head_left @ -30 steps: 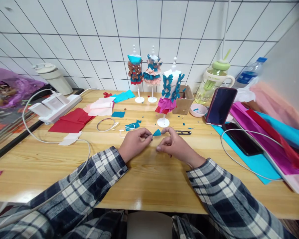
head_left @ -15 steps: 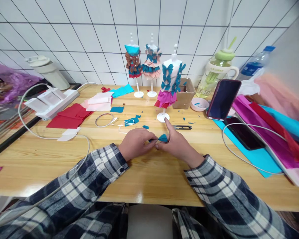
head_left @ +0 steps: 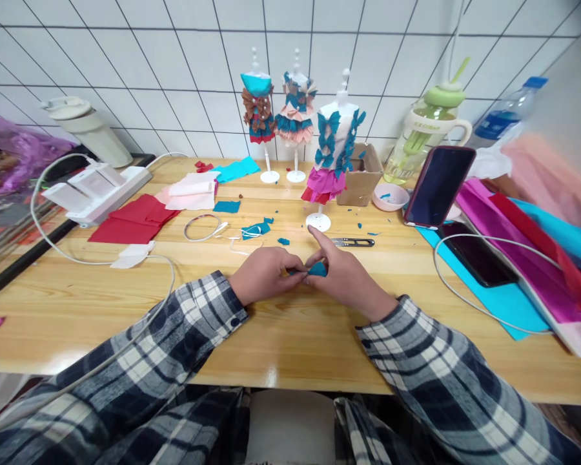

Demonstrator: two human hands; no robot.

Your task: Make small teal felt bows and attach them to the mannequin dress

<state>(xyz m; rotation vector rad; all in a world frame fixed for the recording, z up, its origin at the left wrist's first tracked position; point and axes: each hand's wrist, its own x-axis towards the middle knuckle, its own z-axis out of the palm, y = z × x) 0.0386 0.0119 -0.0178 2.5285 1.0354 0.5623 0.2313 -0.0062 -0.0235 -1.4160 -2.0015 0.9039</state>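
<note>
My left hand (head_left: 264, 272) and my right hand (head_left: 345, 276) meet at the middle of the wooden table (head_left: 290, 336), both pinching a small teal paper piece (head_left: 316, 268). The right index finger sticks out toward the white base of the nearest doll mannequin (head_left: 330, 161), which wears teal bows and a pink skirt. Small black snips (head_left: 351, 243) lie just beyond my right hand. Teal scraps (head_left: 256, 229) and a loop of white wire (head_left: 203, 227) lie beyond my left hand.
Two more dressed mannequins (head_left: 281, 116) stand at the back. Red and pink paper sheets (head_left: 135, 218) and a white power strip (head_left: 94, 187) lie left. A cardboard box (head_left: 363, 177), pink dish (head_left: 390, 196), green bottle (head_left: 423, 139), propped phone (head_left: 438, 186) and coloured sheets (head_left: 523, 258) are right.
My hands drew closer together and lower onto the table; the teal piece went from a flat pinch between fingertips to being folded between both hands, with my right index finger now raised.
</note>
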